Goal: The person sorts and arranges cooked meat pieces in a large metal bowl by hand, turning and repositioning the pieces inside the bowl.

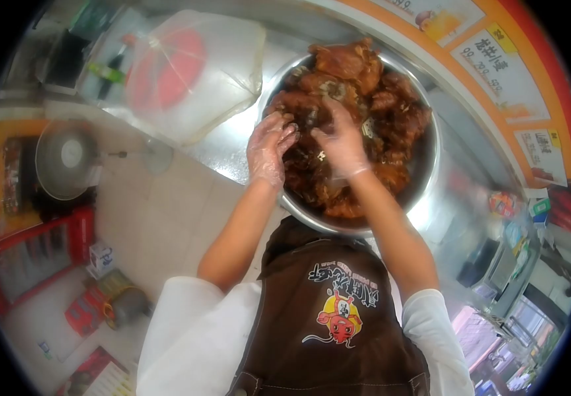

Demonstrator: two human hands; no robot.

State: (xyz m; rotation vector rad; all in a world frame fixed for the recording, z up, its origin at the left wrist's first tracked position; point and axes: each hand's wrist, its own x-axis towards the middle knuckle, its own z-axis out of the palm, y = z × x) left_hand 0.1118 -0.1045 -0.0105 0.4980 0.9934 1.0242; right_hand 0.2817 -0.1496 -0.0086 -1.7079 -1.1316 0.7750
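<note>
A large round metal bowl [436,148] stands on the steel counter, heaped with dark brown, glossy pieces of meat [391,109]. Both hands wear thin clear plastic gloves. At the bowl's left rim, my left hand [271,146] has its fingers bent against the meat; whether it grips a piece is hidden. My right hand [343,142] reaches over the middle of the pile, thumb apart from the fingers, and its fingertips touch the meat. Small pale bits lie among the pieces near it.
Left of the bowl, a clear plastic bag [233,63] with a red round shape lies on the counter [223,148]. An orange menu board [497,66] curves along the far right. A round metal pan [67,158] and a red-framed cabinet [34,254] are at the left.
</note>
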